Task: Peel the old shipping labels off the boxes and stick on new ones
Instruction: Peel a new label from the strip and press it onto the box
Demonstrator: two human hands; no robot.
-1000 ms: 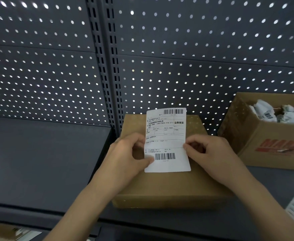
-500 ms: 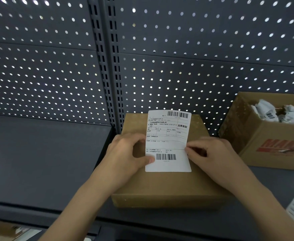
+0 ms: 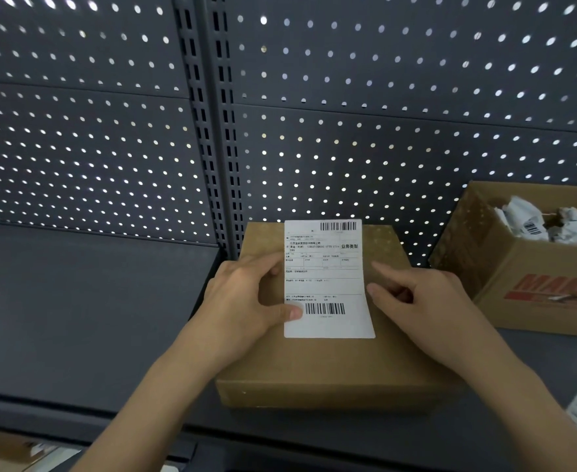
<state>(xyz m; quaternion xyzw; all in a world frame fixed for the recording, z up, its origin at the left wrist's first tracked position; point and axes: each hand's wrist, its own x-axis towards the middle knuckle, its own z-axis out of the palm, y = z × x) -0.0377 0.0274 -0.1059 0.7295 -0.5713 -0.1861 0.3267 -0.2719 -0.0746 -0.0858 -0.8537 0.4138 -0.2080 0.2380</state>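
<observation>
- Head view: the left hand (image 3: 243,298) pinches the label (image 3: 326,277) by its left edge, thumb on the face beside the lower barcode, fingers tucked behind.
- The right hand (image 3: 426,301) grips nothing. It is loosely curled, with the forefinger tip at the label's right edge.
- The label hangs just over the box (image 3: 331,369) on the shelf (image 3: 93,301), seemingly not yet stuck.
- Square it to the box edges, tack one edge, then smooth outward to avoid wrinkles.

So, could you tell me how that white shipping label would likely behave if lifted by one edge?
Probably floppy: the label is a thin sheet whose right edge bows. Likely very light too, since the left hand seems to hold it with little more than a thumb.
</observation>
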